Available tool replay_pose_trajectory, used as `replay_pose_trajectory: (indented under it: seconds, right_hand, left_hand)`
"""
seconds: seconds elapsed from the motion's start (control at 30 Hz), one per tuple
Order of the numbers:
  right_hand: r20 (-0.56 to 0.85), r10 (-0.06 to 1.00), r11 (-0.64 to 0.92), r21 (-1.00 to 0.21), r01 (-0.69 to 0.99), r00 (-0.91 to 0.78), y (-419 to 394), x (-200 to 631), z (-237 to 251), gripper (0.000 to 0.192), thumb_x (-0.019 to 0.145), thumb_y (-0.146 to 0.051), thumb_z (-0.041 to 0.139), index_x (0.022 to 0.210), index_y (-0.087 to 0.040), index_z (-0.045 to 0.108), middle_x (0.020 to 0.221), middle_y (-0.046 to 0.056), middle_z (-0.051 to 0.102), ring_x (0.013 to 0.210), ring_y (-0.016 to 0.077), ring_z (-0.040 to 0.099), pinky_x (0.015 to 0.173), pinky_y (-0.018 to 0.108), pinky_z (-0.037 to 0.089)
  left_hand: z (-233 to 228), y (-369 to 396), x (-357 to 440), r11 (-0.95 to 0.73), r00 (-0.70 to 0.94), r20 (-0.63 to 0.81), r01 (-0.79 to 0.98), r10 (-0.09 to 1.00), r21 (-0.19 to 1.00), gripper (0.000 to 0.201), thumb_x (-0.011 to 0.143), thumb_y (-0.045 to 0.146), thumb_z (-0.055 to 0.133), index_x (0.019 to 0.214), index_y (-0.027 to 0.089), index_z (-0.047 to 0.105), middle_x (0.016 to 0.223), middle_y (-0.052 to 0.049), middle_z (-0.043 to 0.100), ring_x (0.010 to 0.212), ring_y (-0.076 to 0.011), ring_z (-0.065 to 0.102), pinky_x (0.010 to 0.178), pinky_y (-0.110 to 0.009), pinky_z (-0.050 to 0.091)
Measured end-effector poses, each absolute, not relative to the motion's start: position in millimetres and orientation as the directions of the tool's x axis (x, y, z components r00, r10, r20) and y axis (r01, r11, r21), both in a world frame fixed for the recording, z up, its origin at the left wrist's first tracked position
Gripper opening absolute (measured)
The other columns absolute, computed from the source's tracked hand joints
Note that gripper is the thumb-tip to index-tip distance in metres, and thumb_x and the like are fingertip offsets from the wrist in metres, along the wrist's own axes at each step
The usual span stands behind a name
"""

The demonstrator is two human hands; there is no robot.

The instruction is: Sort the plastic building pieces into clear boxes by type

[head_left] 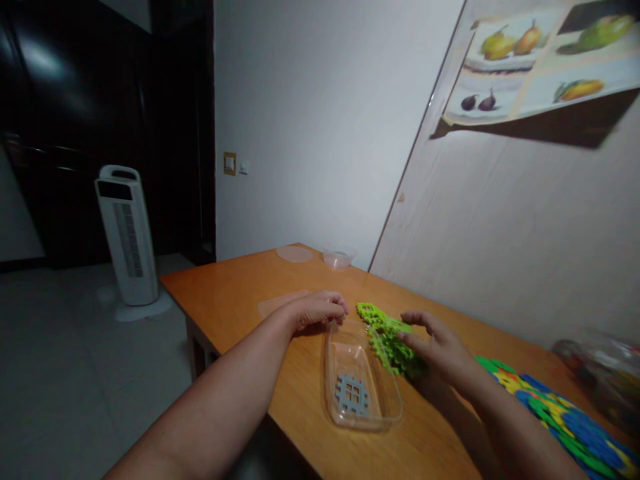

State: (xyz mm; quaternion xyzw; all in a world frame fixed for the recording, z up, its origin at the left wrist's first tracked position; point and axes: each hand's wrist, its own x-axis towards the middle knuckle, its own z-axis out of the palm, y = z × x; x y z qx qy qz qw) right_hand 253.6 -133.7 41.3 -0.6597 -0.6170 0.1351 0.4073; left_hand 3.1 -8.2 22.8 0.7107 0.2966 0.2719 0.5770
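Note:
A clear plastic container [399,400] stands near the table's front edge, with one grey square interlocking piece [351,395] lying in its near end. My left hand [320,310] is at the container's far left corner, fingers curled in and closed; whatever they may hold is hidden. Right of the container lies a heap of lime-green interlocking pieces [385,330]. My right hand [440,343] hovers at the heap's right side, thumb and fingers apart. Whether its fingertips touch the green pieces I cannot tell.
Blue, green and yellow pieces [560,413] cover the table's right side, beside a clear plastic bag [600,373]. A round bowl [339,257], a round lid [294,253] and a rectangular lid [277,303] lie on the wooden table [220,287]. A white tower appliance [127,240] stands on the floor.

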Motion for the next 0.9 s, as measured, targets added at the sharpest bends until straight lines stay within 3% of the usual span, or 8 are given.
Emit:
replay_pose_trajectory:
  seconds: [0.13, 0.27, 0.37, 0.53, 0.63, 0.7, 0.77, 0.9]
  right_hand:
    - [0.225, 0.973, 0.157, -0.791, 0.592, 0.042, -146.9, 240.2, 67.5, 0.044, 0.074, -0.046, 0.07, 0.112, -0.023, 0.066, 0.118, 0.007, 0.066, 0.109, 0.0282, 0.059, 0.089, 0.038, 0.047]
    - [0.221, 0.975, 0.161, -0.781, 0.603, 0.027, -145.9, 249.4, 67.9, 0.045, 0.074, -0.045, 0.07, 0.112, -0.022, 0.067, 0.11, 0.008, 0.069, 0.094, 0.0257, 0.064, 0.081, 0.037, 0.05]
    - [0.244, 0.97, 0.172, -0.635, 0.753, -0.015, -140.9, 264.5, 57.1, 0.039, 0.07, -0.044, 0.072, 0.103, -0.022, 0.071, 0.101, 0.006, 0.071, 0.093, 0.0264, 0.063, 0.084, 0.04, 0.048]
    - [0.178, 0.979, 0.148, -0.277, 0.95, -0.1, -138.3, 266.8, 46.0, 0.058, 0.062, -0.048, 0.077, 0.114, -0.025, 0.069, 0.106, 0.011, 0.068, 0.097, 0.0297, 0.059, 0.086, 0.041, 0.043]
    - [0.189, 0.977, 0.133, -0.199, 0.971, -0.095, -136.8, 261.9, 43.5, 0.048, 0.065, -0.04, 0.074, 0.111, -0.025, 0.07, 0.104, 0.01, 0.068, 0.096, 0.0294, 0.058, 0.085, 0.04, 0.042]
    - [0.195, 0.976, 0.137, -0.22, 0.966, -0.094, -136.2, 260.4, 44.0, 0.043, 0.066, -0.036, 0.073, 0.108, -0.025, 0.07, 0.103, 0.01, 0.068, 0.096, 0.0283, 0.058, 0.085, 0.039, 0.042]
    - [0.204, 0.974, 0.158, -0.316, 0.935, -0.096, -137.8, 258.0, 48.5, 0.04, 0.067, -0.034, 0.072, 0.106, -0.023, 0.071, 0.102, 0.009, 0.069, 0.095, 0.027, 0.059, 0.085, 0.039, 0.044]
    - [0.191, 0.976, 0.207, -0.672, 0.711, -0.103, -148.1, 244.4, 69.8, 0.045, 0.071, -0.037, 0.071, 0.113, -0.023, 0.067, 0.107, 0.006, 0.07, 0.099, 0.0261, 0.061, 0.09, 0.04, 0.047]
  left_hand:
    - [22.7, -9.1, 2.6, -0.199, 0.677, 0.055, 0.136, 0.734, 0.97, 0.021, 0.064, 0.02, 0.062, 0.085, 0.017, 0.062, 0.073, -0.001, 0.062, 0.062, -0.0114, 0.053, 0.054, -0.022, 0.035]
    - [20.9, -8.9, 2.9, -0.236, 0.671, 0.074, 0.155, 0.738, 0.959, 0.02, 0.063, 0.019, 0.061, 0.083, 0.017, 0.063, 0.073, -0.001, 0.061, 0.062, -0.0116, 0.052, 0.053, -0.022, 0.034]
    - [20.1, -9.0, 4.0, -0.246, 0.659, 0.086, 0.155, 0.747, 0.957, 0.019, 0.062, 0.018, 0.061, 0.082, 0.017, 0.062, 0.073, -0.001, 0.06, 0.062, -0.0114, 0.052, 0.053, -0.022, 0.033]
    - [21.3, -10.5, 5.5, -0.245, 0.653, 0.104, 0.128, 0.75, 0.961, 0.02, 0.062, 0.018, 0.063, 0.082, 0.016, 0.062, 0.072, -0.001, 0.059, 0.061, -0.0108, 0.051, 0.053, -0.021, 0.032]
    - [22.4, -10.9, 5.8, -0.258, 0.641, 0.111, 0.139, 0.76, 0.956, 0.02, 0.063, 0.018, 0.064, 0.083, 0.016, 0.062, 0.071, -0.001, 0.058, 0.06, -0.0104, 0.049, 0.051, -0.021, 0.03]
    - [22.4, -10.9, 6.0, -0.267, 0.635, 0.117, 0.145, 0.764, 0.953, 0.02, 0.062, 0.018, 0.064, 0.082, 0.016, 0.063, 0.07, 0.0, 0.057, 0.06, -0.0103, 0.048, 0.05, -0.021, 0.029]
    - [21.9, -10.8, 6.4, -0.271, 0.638, 0.118, 0.147, 0.761, 0.951, 0.02, 0.062, 0.018, 0.063, 0.082, 0.016, 0.063, 0.07, 0.0, 0.057, 0.059, -0.0102, 0.048, 0.05, -0.021, 0.028]
    - [21.0, -12.1, 7.4, -0.258, 0.638, 0.107, 0.149, 0.763, 0.955, 0.021, 0.063, 0.019, 0.063, 0.084, 0.016, 0.062, 0.069, 0.0, 0.056, 0.058, -0.0099, 0.047, 0.049, -0.022, 0.028]
